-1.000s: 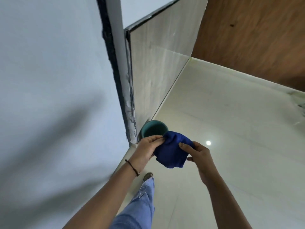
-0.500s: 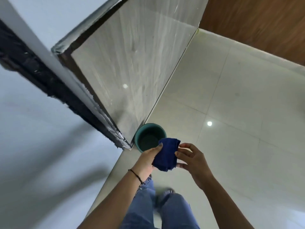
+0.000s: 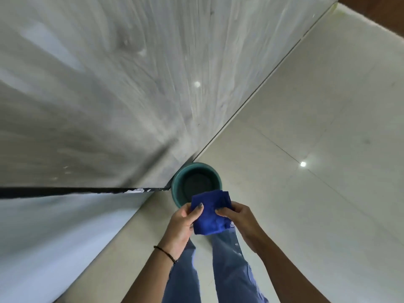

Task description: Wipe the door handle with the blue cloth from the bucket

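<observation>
I hold a folded blue cloth with both hands, just above and in front of a green bucket that stands on the floor at a wall corner. My left hand pinches the cloth's left edge, thumb on top. My right hand grips its right side. The bucket's dark inside looks empty. No door handle is in view.
A grey marble-look wall panel fills the upper left, meeting a pale blue wall at a black edge strip. Glossy cream floor tiles spread to the right. My legs in blue jeans stand below the cloth.
The view has tilted further down and swung toward the wall, so the bucket sits closer under my hands. Both hands have kept hold of the cloth and shifted their grip on it.
</observation>
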The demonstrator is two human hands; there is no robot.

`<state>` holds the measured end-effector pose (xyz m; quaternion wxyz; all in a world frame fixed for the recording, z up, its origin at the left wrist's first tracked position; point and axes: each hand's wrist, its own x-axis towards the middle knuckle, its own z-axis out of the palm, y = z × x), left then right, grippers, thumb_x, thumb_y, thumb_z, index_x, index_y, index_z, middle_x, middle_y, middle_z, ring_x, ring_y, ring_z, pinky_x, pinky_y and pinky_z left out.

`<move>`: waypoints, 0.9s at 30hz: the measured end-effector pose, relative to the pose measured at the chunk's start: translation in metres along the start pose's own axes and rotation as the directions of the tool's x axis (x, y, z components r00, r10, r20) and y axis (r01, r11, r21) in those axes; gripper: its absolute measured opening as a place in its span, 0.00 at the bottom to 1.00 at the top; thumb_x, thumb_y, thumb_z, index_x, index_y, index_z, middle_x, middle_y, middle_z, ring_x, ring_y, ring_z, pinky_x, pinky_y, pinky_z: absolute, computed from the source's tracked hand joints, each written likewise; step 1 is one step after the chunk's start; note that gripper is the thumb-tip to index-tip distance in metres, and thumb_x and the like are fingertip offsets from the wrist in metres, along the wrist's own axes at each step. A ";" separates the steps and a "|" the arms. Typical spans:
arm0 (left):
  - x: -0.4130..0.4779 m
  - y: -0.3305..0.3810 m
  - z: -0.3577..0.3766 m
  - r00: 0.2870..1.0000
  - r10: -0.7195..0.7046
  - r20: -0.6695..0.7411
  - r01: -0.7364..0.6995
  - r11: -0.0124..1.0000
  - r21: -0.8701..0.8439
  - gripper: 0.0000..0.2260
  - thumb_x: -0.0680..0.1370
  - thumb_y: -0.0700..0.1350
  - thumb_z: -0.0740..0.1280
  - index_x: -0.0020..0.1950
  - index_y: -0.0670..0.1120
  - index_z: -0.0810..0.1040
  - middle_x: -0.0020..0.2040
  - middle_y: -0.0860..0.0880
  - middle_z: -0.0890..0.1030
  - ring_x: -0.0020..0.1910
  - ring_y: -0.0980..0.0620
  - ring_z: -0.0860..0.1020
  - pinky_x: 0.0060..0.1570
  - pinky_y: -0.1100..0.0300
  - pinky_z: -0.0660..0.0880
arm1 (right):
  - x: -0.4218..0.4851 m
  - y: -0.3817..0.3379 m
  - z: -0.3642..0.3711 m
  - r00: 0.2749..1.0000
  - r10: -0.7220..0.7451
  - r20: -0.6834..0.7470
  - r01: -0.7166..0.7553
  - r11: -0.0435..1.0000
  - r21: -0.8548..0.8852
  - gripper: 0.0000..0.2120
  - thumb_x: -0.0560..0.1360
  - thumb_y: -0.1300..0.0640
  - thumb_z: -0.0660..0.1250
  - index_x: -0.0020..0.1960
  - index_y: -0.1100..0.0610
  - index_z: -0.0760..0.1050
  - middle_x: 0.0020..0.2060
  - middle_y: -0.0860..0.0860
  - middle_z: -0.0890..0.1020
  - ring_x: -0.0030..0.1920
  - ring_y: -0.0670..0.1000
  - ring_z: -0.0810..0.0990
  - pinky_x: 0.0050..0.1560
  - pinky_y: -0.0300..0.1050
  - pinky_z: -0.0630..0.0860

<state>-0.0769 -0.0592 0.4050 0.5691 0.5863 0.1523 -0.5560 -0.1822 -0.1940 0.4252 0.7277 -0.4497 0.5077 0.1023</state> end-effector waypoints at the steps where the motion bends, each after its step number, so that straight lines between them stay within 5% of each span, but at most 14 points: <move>1: 0.018 -0.003 0.001 0.998 0.015 -0.066 -0.016 1.000 -0.002 0.23 0.70 0.46 0.73 0.60 0.36 0.75 0.58 0.35 0.80 0.59 0.37 0.78 0.62 0.41 0.73 | 0.020 0.000 -0.003 1.000 -0.007 -0.006 0.007 1.000 -0.016 0.12 0.71 0.63 0.71 0.51 0.70 0.78 0.45 0.65 0.83 0.42 0.55 0.82 0.46 0.51 0.79; 5: 0.105 -0.026 -0.011 0.980 0.033 -0.197 -0.044 0.998 -0.050 0.12 0.74 0.35 0.67 0.57 0.42 0.74 0.52 0.42 0.83 0.48 0.47 0.83 0.48 0.51 0.81 | 0.116 0.022 -0.007 0.999 -0.010 -0.032 0.008 0.999 -0.049 0.05 0.74 0.59 0.70 0.49 0.56 0.78 0.49 0.59 0.84 0.45 0.54 0.83 0.48 0.51 0.81; 9: 0.213 -0.071 -0.046 0.951 0.016 -0.310 -0.028 0.999 -0.032 0.20 0.74 0.27 0.64 0.62 0.43 0.71 0.51 0.47 0.83 0.46 0.51 0.83 0.40 0.61 0.81 | 0.236 0.079 -0.002 0.996 0.085 -0.027 -0.086 0.994 -0.070 0.13 0.74 0.67 0.67 0.55 0.55 0.74 0.49 0.53 0.83 0.50 0.56 0.82 0.49 0.50 0.82; 13: 0.326 -0.130 -0.092 0.907 0.033 -0.419 0.014 0.994 0.108 0.28 0.72 0.23 0.62 0.68 0.41 0.63 0.56 0.43 0.77 0.51 0.47 0.77 0.38 0.68 0.78 | 0.354 0.160 0.022 0.987 0.086 -0.138 -0.113 0.972 -0.205 0.23 0.70 0.68 0.63 0.65 0.60 0.71 0.55 0.58 0.81 0.55 0.59 0.81 0.57 0.58 0.79; 15: 0.378 -0.157 -0.112 0.895 0.048 -0.443 0.048 0.978 0.204 0.28 0.70 0.22 0.62 0.69 0.37 0.64 0.56 0.41 0.77 0.51 0.47 0.76 0.38 0.68 0.77 | 0.402 0.189 0.032 0.970 0.082 -0.229 -0.138 0.961 -0.239 0.26 0.70 0.70 0.61 0.68 0.61 0.70 0.58 0.58 0.81 0.58 0.59 0.79 0.60 0.50 0.76; 19: 0.467 -0.198 -0.136 0.867 0.058 -0.495 0.093 0.957 0.276 0.26 0.70 0.21 0.57 0.67 0.34 0.68 0.58 0.39 0.77 0.54 0.47 0.75 0.51 0.58 0.74 | 0.480 0.231 0.040 0.939 0.103 -0.329 -0.174 0.966 -0.193 0.25 0.73 0.75 0.57 0.69 0.65 0.67 0.63 0.61 0.77 0.63 0.59 0.76 0.51 0.35 0.68; 21: 0.497 -0.213 -0.143 0.859 0.041 -0.510 0.137 0.942 0.306 0.26 0.71 0.22 0.57 0.68 0.37 0.68 0.58 0.43 0.76 0.56 0.45 0.76 0.53 0.56 0.73 | 0.510 0.247 0.043 0.938 0.126 -0.322 -0.195 0.962 -0.193 0.24 0.74 0.76 0.55 0.69 0.65 0.67 0.63 0.60 0.76 0.63 0.59 0.75 0.53 0.37 0.70; 25: 0.516 -0.226 -0.142 0.911 -0.029 -0.412 0.206 0.896 0.392 0.14 0.77 0.28 0.57 0.40 0.44 0.74 0.39 0.48 0.74 0.34 0.54 0.70 0.26 0.77 0.67 | 0.526 0.261 0.049 0.952 0.167 -0.257 -0.228 0.947 -0.227 0.19 0.77 0.69 0.56 0.66 0.62 0.71 0.60 0.61 0.79 0.53 0.54 0.77 0.49 0.40 0.70; 27: 0.499 -0.227 -0.136 0.921 -0.012 -0.389 0.195 0.880 0.434 0.08 0.78 0.30 0.59 0.49 0.40 0.75 0.43 0.46 0.76 0.35 0.55 0.71 0.26 0.78 0.68 | 0.512 0.258 0.048 0.940 0.185 -0.285 -0.249 0.945 -0.211 0.19 0.77 0.69 0.56 0.66 0.61 0.71 0.59 0.60 0.79 0.53 0.53 0.77 0.52 0.42 0.72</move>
